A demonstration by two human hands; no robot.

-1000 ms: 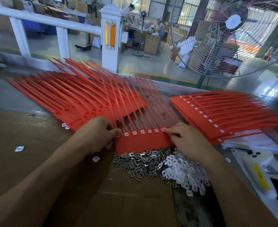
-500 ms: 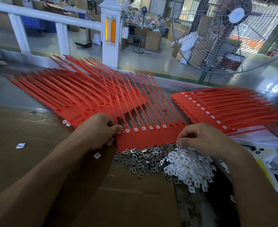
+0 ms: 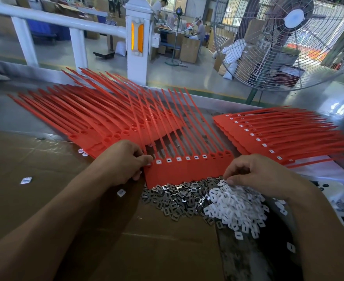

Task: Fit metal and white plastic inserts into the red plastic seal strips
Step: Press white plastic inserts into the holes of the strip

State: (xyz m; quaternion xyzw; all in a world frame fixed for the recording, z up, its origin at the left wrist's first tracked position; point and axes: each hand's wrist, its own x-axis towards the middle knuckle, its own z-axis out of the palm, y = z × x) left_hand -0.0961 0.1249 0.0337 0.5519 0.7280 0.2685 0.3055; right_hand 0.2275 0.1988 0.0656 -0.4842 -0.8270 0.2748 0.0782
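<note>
A red seal strip sheet (image 3: 185,169) lies in front of me, its tails fanning away. Several of its sockets hold white inserts; the rightmost ones look bare. My left hand (image 3: 124,163) grips the sheet's left corner, thumb on top. My right hand (image 3: 254,171) hovers over the insert piles with curled fingers, fingertips at the edge of the white plastic inserts (image 3: 235,205). Whether it pinches an insert is hidden. The metal inserts (image 3: 177,195) lie heaped just below the sheet.
A pile of unfilled red strips (image 3: 98,122) spreads at the left. A stack of filled strips (image 3: 268,134) lies at the right. Cardboard (image 3: 45,179) covers the bench. Loose white inserts (image 3: 26,180) lie on it. A large fan (image 3: 288,43) stands behind, beside a white railing post (image 3: 137,43).
My right hand left the sheet's right sockets and came down to the white insert pile. My left hand kept its hold on the sheet's left corner.
</note>
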